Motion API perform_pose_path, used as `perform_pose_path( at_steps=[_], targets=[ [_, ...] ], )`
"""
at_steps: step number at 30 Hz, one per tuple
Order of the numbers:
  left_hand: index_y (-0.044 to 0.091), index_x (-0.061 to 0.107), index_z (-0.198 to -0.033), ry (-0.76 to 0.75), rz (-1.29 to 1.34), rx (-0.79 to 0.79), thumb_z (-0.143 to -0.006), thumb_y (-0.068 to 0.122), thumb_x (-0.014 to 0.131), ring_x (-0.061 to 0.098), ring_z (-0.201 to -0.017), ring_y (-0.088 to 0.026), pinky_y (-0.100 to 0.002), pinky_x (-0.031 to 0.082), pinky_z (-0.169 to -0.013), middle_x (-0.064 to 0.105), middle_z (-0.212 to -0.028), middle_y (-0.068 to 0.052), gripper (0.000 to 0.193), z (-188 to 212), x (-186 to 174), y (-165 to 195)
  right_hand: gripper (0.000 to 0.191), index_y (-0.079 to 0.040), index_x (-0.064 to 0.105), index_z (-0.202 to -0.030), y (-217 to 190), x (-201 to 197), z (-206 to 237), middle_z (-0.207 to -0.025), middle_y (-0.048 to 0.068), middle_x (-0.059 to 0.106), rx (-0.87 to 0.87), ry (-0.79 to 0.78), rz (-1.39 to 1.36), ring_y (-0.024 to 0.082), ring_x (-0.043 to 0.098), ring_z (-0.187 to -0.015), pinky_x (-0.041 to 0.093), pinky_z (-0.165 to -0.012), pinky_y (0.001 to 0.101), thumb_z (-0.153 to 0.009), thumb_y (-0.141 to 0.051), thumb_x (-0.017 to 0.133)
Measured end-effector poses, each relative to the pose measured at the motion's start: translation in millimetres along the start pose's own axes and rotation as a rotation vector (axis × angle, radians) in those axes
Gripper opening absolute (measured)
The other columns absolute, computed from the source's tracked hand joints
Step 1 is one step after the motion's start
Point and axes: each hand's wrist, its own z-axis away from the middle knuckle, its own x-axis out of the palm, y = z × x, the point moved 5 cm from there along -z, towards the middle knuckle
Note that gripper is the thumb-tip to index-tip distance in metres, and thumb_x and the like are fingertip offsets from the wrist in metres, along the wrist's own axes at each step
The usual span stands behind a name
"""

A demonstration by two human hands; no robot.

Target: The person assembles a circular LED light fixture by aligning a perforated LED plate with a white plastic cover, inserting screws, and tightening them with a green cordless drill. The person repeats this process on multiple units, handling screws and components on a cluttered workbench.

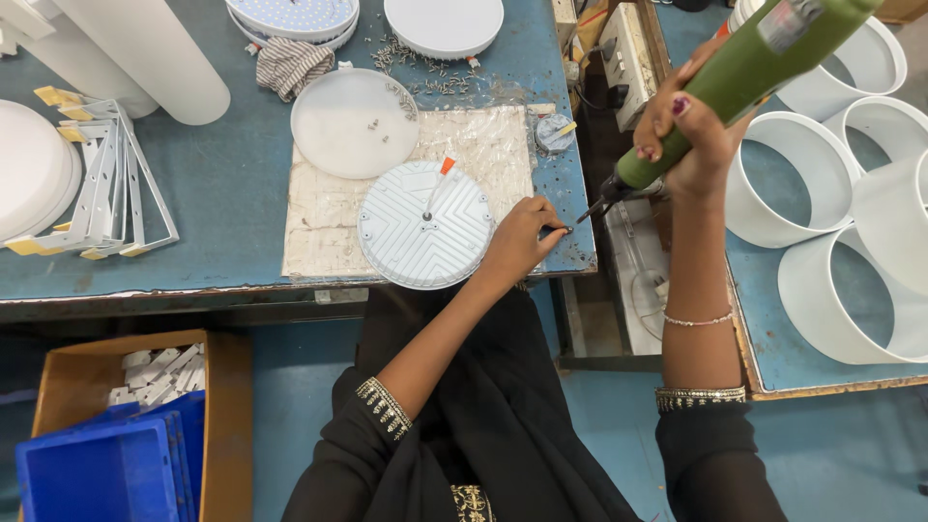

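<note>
- Two bare hands are working at a blue worktop [222, 193] that is carrying many round lamp parts.
- The right hand [681, 130] is gripping a green power screwdriver [744, 72], with its fingers wrapped tight around the green body. The tool is tilting, and its dark tip is pointing down and left, toward the other hand.
- The left hand [517, 242] is resting at the right edge of a round white ribbed metal lamp back [425, 237]. Its fingers are pinching together on something tiny and dark, very likely a screw, but it is too small to tell for sure.
- The tool tip is hanging just beside those pinching fingers, not quite touching them.
- The lamp back is lying flat on a worn pale mat [319, 217] in the middle of the worktop. A thin white wire with an orange end is sticking up from its middle.
- A round frosted plastic cover [353, 121] is lying just behind the lamp back, touching its edge or nearly so.
- Loose small screws [425, 72] are lying scattered farther back.
- White metal brackets [106, 184] are lying in a pile to the left.
- Big white plastic rings [831, 222] are standing on a second surface to the right.
- The step in hand looks like putting the small piece onto the screwdriver tip.
- The next move is calling for bringing tip and piece together straight, then carrying both over to a hole near the rim of the lamp back without dropping the piece.
</note>
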Motion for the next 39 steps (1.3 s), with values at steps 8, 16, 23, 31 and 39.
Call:
perform_pose_path(
  at_steps=[8, 16, 23, 31, 39],
  targets=[
    [0.0, 0.075, -0.093, 0.024, -0.028, 0.066, -0.081, 0.01, 0.078, 0.062, -0.102, -0.029, -0.037, 0.051, -0.09, 0.066, -0.1, -0.01, 0.016, 3.1, -5.6, 12.6, 0.034, 0.0, 0.047, -0.121, -15.7, -8.6, -10.3, -0.073, 0.013, 0.049, 0.02, 0.049, 0.065, 0.021, 0.05, -0.052, 0.046, -0.052, 0.0334, -0.104, -0.017, 0.071],
    [0.001, 0.074, -0.092, 0.032, 0.016, 0.035, -0.087, 0.011, 0.074, 0.062, -0.104, -0.029, -0.038, 0.05, -0.092, 0.067, -0.102, -0.009, 0.011, 2.9, -5.5, 9.6, 0.048, -0.003, 0.048, -0.13, -40.9, 11.3, -12.3, -0.099, 0.011, 0.06, 0.039, 0.063, 0.263, 0.019, 0.063, -0.094, 0.058, -0.089, 0.0327, -0.098, -0.03, 0.072],
    [0.001, 0.071, -0.098, 0.119, 0.092, 0.064, -0.093, 0.012, 0.069, 0.067, -0.096, -0.031, -0.038, 0.053, -0.087, 0.069, -0.1, -0.011, 0.012, 16.3, -19.6, 23.0, 0.021, 0.0, 0.061, -0.125, -9.6, 12.5, 92.6, -0.112, 0.006, 0.063, 0.111, 0.356, 0.89, 0.012, 0.06, -0.106, 0.05, -0.096, 0.0258, -0.108, -0.013, 0.064],
    [0.003, 0.07, -0.099, 0.184, -0.021, 0.001, -0.095, 0.012, 0.067, 0.068, -0.096, -0.033, -0.04, 0.054, -0.083, 0.07, -0.099, -0.012, 0.011, 59.2, -54.0, 49.2, 0.019, 0.007, 0.069, -0.116, 86.2, 50.7, 169.9, -0.106, 0.011, 0.074, 0.481, 0.257, 0.312, 0.015, 0.071, -0.096, 0.058, -0.089, 0.0272, -0.1, -0.002, 0.065],
    [-0.003, 0.065, -0.115, 0.338, -0.159, -0.026, -0.086, 0.014, 0.081, 0.064, -0.094, -0.03, -0.039, 0.053, -0.083, 0.064, -0.105, -0.02, 0.037, 42.1, -154.2, -14.4, 0.013, 0.008, 0.067, -0.11, 137.7, 100.1, 128.6, -0.1, 0.011, 0.072, 0.397, 0.226, 0.32, 0.015, 0.072, -0.093, 0.058, -0.086, 0.027, -0.1, -0.001, 0.065]
  ],
)
